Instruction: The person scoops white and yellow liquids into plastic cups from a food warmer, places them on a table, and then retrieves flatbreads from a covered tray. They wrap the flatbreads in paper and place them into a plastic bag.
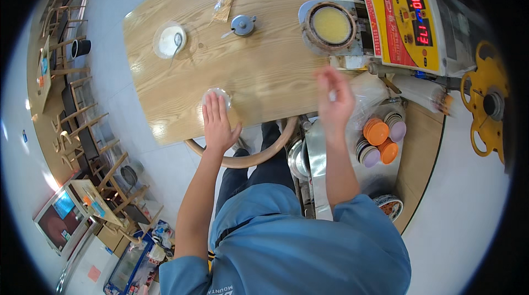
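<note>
My left hand is palm down with its fingers extended over a clear round plastic cup or lid near the table's front edge. The fingers cover most of that piece, so its contents are hidden. My right hand is raised beside the table's right front part, fingers curled and blurred by motion. A small pale spot shows by its fingers, and I cannot tell whether it holds something. Beyond this hand, a cup with a yellow top sits in the round metal holder of a cup-sealing machine.
The wooden table bears a bowl of white powder with a spoon, a lidded pot and a bag of toothpicks. To the right are stacked bowls, plastic sleeves and a yellow reel. A curved chair rail crosses before my legs.
</note>
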The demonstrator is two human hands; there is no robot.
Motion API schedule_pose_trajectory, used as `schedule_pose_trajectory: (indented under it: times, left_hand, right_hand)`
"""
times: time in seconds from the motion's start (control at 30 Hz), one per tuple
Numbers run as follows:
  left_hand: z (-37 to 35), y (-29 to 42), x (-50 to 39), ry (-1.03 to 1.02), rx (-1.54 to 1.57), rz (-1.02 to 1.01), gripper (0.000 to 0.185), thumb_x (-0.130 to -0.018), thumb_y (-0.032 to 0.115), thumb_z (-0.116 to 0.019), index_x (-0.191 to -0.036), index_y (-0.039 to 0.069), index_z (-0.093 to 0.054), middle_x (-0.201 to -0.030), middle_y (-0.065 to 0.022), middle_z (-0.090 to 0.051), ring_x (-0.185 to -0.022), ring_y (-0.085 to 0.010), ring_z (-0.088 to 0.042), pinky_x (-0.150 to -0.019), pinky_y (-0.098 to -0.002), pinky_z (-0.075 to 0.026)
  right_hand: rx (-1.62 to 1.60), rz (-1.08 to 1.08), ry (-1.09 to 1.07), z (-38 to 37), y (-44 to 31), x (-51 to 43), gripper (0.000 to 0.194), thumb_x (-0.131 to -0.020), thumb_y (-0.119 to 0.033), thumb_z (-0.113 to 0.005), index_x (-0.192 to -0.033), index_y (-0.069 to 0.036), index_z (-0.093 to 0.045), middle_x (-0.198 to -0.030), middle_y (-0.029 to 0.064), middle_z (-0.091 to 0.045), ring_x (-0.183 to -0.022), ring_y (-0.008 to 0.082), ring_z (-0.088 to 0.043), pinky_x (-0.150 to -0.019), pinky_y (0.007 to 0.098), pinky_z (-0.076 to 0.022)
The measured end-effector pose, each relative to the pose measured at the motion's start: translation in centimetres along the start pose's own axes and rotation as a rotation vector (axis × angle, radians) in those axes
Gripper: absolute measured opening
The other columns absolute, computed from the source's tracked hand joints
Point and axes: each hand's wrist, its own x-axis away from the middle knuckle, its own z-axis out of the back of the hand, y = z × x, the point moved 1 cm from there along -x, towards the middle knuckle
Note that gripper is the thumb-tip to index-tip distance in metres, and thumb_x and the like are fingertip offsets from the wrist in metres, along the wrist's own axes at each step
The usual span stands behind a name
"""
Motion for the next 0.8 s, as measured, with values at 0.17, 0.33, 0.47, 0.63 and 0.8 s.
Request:
schedule_pose_trajectory:
  times: [0.17,0.33,0.47,0.63,0.8]
  left_hand:
    - [0.3,0.0,0.2,0.005,-0.007,-0.014,0.103,-0.078,0.031,-0.076,-0.156,-0.004,-0.018,-0.162,-0.0286,-0.016,-0.152,-0.0447,-0.012,-0.123,-0.0536,-0.014]
    - [3.0,0.2,1.6,0.136,0.057,-0.030,0.097,-0.079,0.024,-0.075,-0.156,-0.003,-0.021,-0.161,-0.0320,-0.014,-0.151,-0.0465,-0.014,-0.121,-0.0544,-0.017]
    - [5.8,-1.7,7.5,0.271,0.151,0.074,0.089,-0.083,0.013,-0.072,-0.155,-0.002,-0.022,-0.160,-0.0343,-0.012,-0.148,-0.0499,-0.019,-0.119,-0.0525,-0.025]
    - [7.1,-7.8,19.6,0.305,0.216,0.378,0.084,-0.084,0.010,-0.068,-0.154,-0.002,-0.023,-0.162,-0.0314,-0.009,-0.147,-0.0492,-0.022,-0.116,-0.0477,-0.032]
    - [4.7,-15.7,34.9,0.080,0.217,0.753,0.086,-0.082,0.017,-0.072,-0.152,-0.004,-0.026,-0.160,-0.0310,-0.017,-0.147,-0.0460,-0.023,-0.119,-0.0451,-0.030]
  right_hand:
    - [-0.467,-0.136,0.056,0.0,-2.0,-1.3,0.029,-0.105,-0.024,-0.054,-0.113,0.001,-0.067,-0.091,0.0103,-0.073,-0.071,0.0148,-0.070,-0.070,0.0271,-0.0537]
    - [-0.673,-0.016,0.373,0.9,-5.7,-11.4,0.046,-0.108,-0.037,-0.045,-0.111,0.003,-0.066,-0.084,0.0107,-0.073,-0.063,0.0148,-0.067,-0.059,0.0256,-0.0501]
    - [-0.585,-0.005,0.515,-0.1,-6.5,-14.0,0.049,-0.107,-0.038,-0.045,-0.106,0.005,-0.069,-0.078,0.0114,-0.072,-0.055,0.0150,-0.064,-0.055,0.0271,-0.0500]
    - [-0.363,0.055,0.620,-0.9,-5.8,-14.7,0.059,-0.107,-0.044,-0.042,-0.100,0.006,-0.071,-0.078,0.0114,-0.073,-0.051,0.0159,-0.063,-0.050,0.0284,-0.0512]
    - [-0.403,-0.131,0.542,-0.5,-7.0,-14.7,0.056,-0.105,-0.045,-0.044,-0.099,0.003,-0.072,-0.077,0.0119,-0.074,-0.056,0.0170,-0.067,-0.057,0.0314,-0.0518]
